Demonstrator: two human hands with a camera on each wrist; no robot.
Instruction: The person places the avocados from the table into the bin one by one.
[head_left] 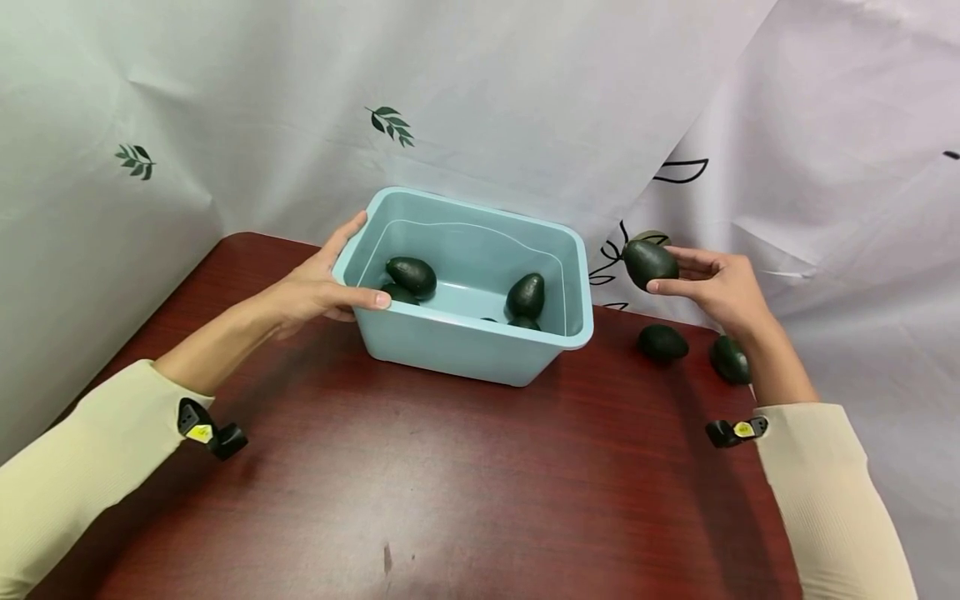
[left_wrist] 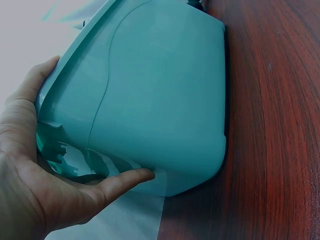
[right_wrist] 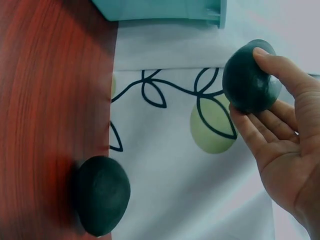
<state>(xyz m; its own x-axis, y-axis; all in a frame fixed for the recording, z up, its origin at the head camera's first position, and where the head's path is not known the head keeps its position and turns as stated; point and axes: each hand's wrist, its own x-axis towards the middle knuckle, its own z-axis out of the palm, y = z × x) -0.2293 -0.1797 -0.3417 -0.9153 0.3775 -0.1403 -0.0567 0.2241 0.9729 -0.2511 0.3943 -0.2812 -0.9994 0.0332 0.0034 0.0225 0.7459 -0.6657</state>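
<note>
Bin (head_left: 465,337) mouth open from above; two avocados (head_left: 663,342) on table right of bin; cloth close behind.

I see a dark red wood-grain bench (head_left: 420,467) backed by a white crinkled sheet with green leaf prints (head_left: 225,100). Two loose dark green avocados (head_left: 663,342) lie on the bench's right edge, near each other, and small black wrist-mounted clips (head_left: 213,433) sit at both cream sleeves (head_left: 82,458).
</note>
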